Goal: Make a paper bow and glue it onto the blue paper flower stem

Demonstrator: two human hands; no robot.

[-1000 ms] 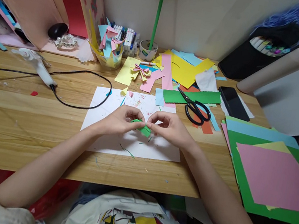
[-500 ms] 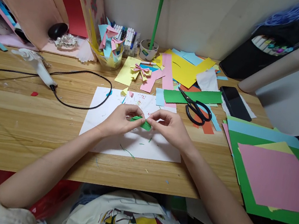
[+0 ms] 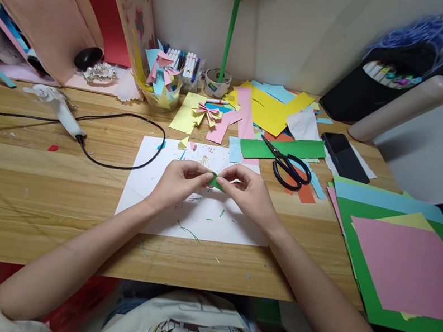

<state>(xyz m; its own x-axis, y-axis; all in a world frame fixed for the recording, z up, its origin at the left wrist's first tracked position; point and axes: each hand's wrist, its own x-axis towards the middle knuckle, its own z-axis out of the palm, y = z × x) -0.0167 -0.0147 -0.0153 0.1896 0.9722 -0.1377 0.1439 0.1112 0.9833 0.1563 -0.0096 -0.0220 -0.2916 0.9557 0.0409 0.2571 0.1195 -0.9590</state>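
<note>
A small piece of green paper [image 3: 216, 181] is pinched between my two hands, above a white sheet [image 3: 178, 221]. My left hand [image 3: 180, 182] is closed on its left side, thumb against fingertips. From the other side my right hand [image 3: 246, 193] grips it the same way, fingers curled. Most of the paper is hidden by the fingers. Thin green offcuts [image 3: 189, 231] lie on the white sheet. Beyond my right hand, black-handled scissors [image 3: 289, 169] rest partly on a green paper strip [image 3: 284, 148].
A white glue gun [image 3: 58, 110] with a black cord lies left. Behind are a folded-paper bow [image 3: 206, 115], a cup of paper pieces [image 3: 160, 90] and a paper flower [image 3: 230, 31] on a green stem. A phone [image 3: 345, 157] and coloured sheets [image 3: 412, 269] are at right.
The green paper shows less between my fingers now, and its visible part has become smaller. Both hands keep their pinch. The view has tilted slightly upward, showing more of the paper flower.
</note>
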